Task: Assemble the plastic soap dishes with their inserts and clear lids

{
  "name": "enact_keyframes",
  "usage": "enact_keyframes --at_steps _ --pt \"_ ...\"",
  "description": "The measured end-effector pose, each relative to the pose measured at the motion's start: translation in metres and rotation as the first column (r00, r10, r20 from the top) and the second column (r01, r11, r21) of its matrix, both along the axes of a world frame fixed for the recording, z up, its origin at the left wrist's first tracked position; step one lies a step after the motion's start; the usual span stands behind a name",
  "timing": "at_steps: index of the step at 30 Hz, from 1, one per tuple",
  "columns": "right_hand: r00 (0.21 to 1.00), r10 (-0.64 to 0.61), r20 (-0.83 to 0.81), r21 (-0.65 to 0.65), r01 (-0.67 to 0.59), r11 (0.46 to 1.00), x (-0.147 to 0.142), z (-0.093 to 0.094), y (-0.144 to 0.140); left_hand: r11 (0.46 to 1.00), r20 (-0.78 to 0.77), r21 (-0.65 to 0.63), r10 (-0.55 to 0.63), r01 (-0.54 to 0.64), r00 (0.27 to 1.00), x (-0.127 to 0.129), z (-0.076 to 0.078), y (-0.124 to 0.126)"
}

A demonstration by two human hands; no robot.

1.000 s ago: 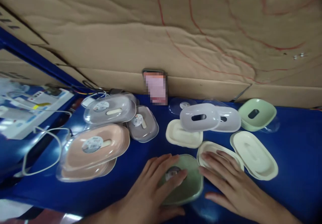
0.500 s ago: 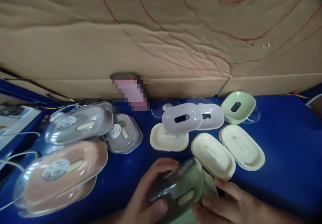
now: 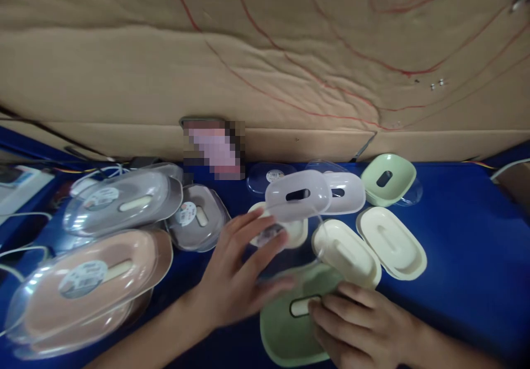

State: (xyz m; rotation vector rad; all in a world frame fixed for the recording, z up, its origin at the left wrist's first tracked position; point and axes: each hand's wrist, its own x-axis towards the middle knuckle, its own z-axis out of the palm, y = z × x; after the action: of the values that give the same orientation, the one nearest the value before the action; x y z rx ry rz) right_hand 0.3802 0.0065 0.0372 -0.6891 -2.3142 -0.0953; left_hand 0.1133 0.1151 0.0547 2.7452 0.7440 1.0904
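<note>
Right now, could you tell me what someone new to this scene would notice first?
Near the front, the left hand lifts a clear lid while the right hand rests on a pale green soap dish. Behind them, cream inserts and lilac dishes lie scattered on the blue table. On the left sit lidded pink and grey dishes, and creased cardboard forms the backdrop.
</note>
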Motion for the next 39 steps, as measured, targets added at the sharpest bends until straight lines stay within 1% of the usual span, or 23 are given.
enact_keyframes --at_steps 1,2,4,5,7,8,10,11,13,14,15,17,18,19,21,23,25,28,30,33,36,38,39 --pt "1.0 0.007 0.009 0.0 -0.007 1.0 0.001 -0.002 0.0 0.998 -0.067 0.057 -0.001 0.004 0.998 0.013 0.005 0.011" --pt "1.0 0.009 0.019 -0.001 -0.009 1.0 0.001 -0.003 0.0 0.996 -0.124 0.079 -0.023 0.033 0.992 0.027 0.01 0.022" --pt "0.999 -0.003 0.033 0.011 0.003 1.0 0.002 -0.005 0.0 0.989 -0.212 0.043 -0.127 0.139 0.969 0.058 0.015 0.046" --pt "0.999 -0.008 0.041 0.027 0.007 1.0 0.003 -0.005 0.001 0.989 -0.223 0.026 -0.138 0.148 0.965 0.074 0.016 0.058" --pt "0.999 -0.012 0.051 0.06 0.009 0.998 0.005 -0.004 0.002 0.992 -0.244 0.04 -0.105 0.119 0.964 0.101 0.017 0.077" --pt "0.998 -0.019 0.052 0.074 0.015 0.997 0.006 -0.003 0.002 0.996 -0.258 0.044 -0.069 0.083 0.964 0.112 0.019 0.082" --pt "0.998 -0.052 0.039 0.091 0.049 0.995 0.009 0.001 0.003 0.999 -0.25 0.041 -0.02 0.031 0.968 0.121 0.025 0.083" --pt "0.996 -0.079 0.03 0.089 0.076 0.993 0.011 0.003 0.003 0.999 -0.227 0.019 -0.023 0.028 0.974 0.119 0.029 0.079" --pt "0.99 -0.143 0.0 0.08 0.142 0.987 0.014 0.006 0.002 0.994 -0.158 -0.074 -0.097 0.086 0.983 0.102 0.039 0.06" --pt "0.984 -0.179 -0.022 0.077 0.18 0.981 0.015 0.007 0.002 0.975 -0.13 -0.166 -0.17 0.148 0.977 0.089 0.043 0.047" --pt "0.976 -0.213 -0.044 0.08 0.216 0.973 0.017 0.007 0.001 0.94 -0.114 -0.267 -0.248 0.211 0.962 0.074 0.045 0.034" --pt "0.958 -0.277 -0.07 0.088 0.283 0.955 0.018 0.005 0.001 0.875 -0.136 -0.397 -0.354 0.276 0.926 0.045 0.041 0.008" --pt "0.952 -0.3 -0.067 0.09 0.305 0.948 0.018 0.003 0.001 0.871 -0.17 -0.404 -0.373 0.281 0.912 0.032 0.035 -0.003" --pt "0.949 -0.311 -0.051 0.091 0.315 0.945 0.017 0.001 0.002 0.887 -0.207 -0.378 -0.359 0.265 0.91 0.022 0.027 -0.012" --pt "0.953 -0.302 0.0 0.085 0.301 0.95 0.015 -0.001 0.003 0.909 -0.206 -0.305 -0.354 0.283 0.912 0.008 0.008 -0.023" --pt "0.962 -0.264 0.061 0.069 0.26 0.963 0.011 -0.003 0.005 0.91 -0.171 -0.266 -0.368 0.317 0.914 0.002 -0.009 -0.026" --pt "0.968 -0.225 0.114 0.025 0.223 0.974 0.008 -0.003 0.005 0.914 -0.142 -0.222 -0.374 0.338 0.917 0.0 -0.018 -0.027" --pt "0.967 -0.198 0.161 -0.042 0.207 0.977 0.004 -0.002 0.003 0.927 -0.131 -0.123 -0.368 0.353 0.921 -0.003 -0.019 -0.029" --pt "0.965 -0.191 0.178 -0.063 0.205 0.977 0.002 -0.003 0.0 0.933 -0.129 -0.094 -0.358 0.348 0.925 -0.005 -0.017 -0.032" --pt "0.971 -0.167 0.171 -0.11 0.187 0.976 0.001 -0.002 0.0 0.949 -0.114 -0.1 -0.311 0.301 0.944 -0.007 -0.018 -0.035" --pt "0.984 -0.12 0.133 -0.162 0.141 0.977 0.003 0.001 0.002 0.953 -0.131 -0.118 -0.292 0.278 0.947 -0.007 -0.025 -0.036" --pt "0.989 -0.094 0.119 -0.165 0.113 0.98 0.008 0.004 0.004 0.961 -0.087 -0.129 -0.259 0.246 0.962 -0.007 -0.033 -0.038" --pt "0.989 -0.084 0.118 -0.161 0.103 0.982 0.012 0.005 0.004 0.964 -0.034 -0.134 -0.236 0.23 0.971 -0.007 -0.037 -0.04"
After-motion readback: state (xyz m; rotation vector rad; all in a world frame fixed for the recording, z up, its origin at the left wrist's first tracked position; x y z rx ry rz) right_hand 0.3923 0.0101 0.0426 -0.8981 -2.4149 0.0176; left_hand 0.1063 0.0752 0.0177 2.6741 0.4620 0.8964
